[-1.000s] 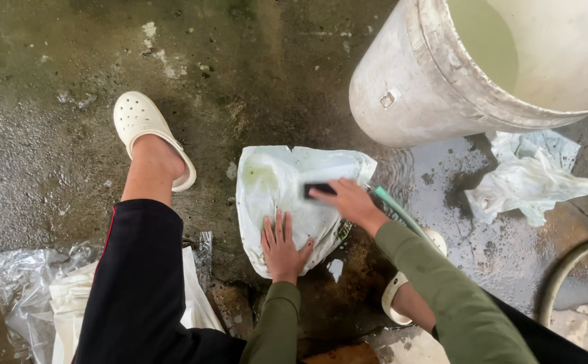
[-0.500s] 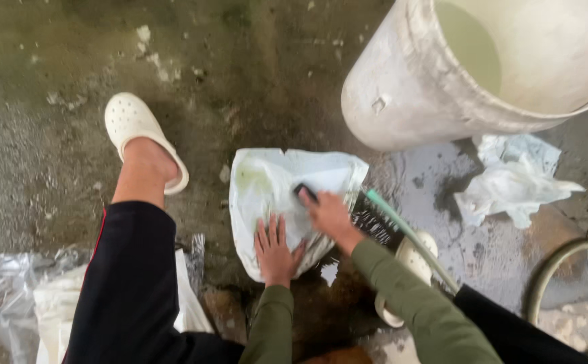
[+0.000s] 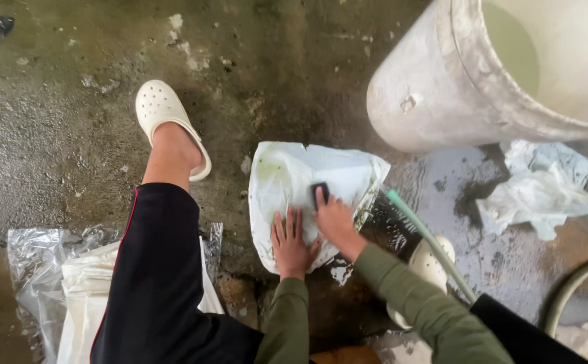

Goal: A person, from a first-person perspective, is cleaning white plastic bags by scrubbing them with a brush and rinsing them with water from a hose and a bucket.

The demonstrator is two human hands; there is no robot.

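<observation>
- White cloth (image 3: 294, 182) lies spread on the wet concrete floor (image 3: 71, 148), right between the person's two feet, with greenish stains showing on its left part.
- Left hand (image 3: 292, 239) is flat on the cloth's lower edge, fingers spread wide, pinning it down and gripping nothing.
- Right hand (image 3: 333, 219) is curled around a small dark scrubber (image 3: 319, 193), pressing it onto the middle of the cloth.
- Against half a second ago, the right hand and scrubber sit a touch lower and nearer the left hand; the two hands are now just beside each other.
- A second back, that right hand was stretched out toward the cloth's right edge; it has drawn in since.
- Green-handled brush (image 3: 401, 216) lies on the floor just right of the cloth, dark bristles near the cloth edge, handle running down past the right foot.
- White clog (image 3: 162, 118) on the left foot is planted left of the cloth; the other clog (image 3: 428, 263) shows beside the brush handle.
- Big white bucket (image 3: 442, 94) stands upper right, well filled with pale, murky greenish water.
- Crumpled white rag (image 3: 543, 192) sits on the wet floor below the bucket, well apart from the hands.
- Clear plastic bag (image 3: 44, 263) at lower left holds folded white fabric, partly hidden by the dark trouser leg.
</observation>
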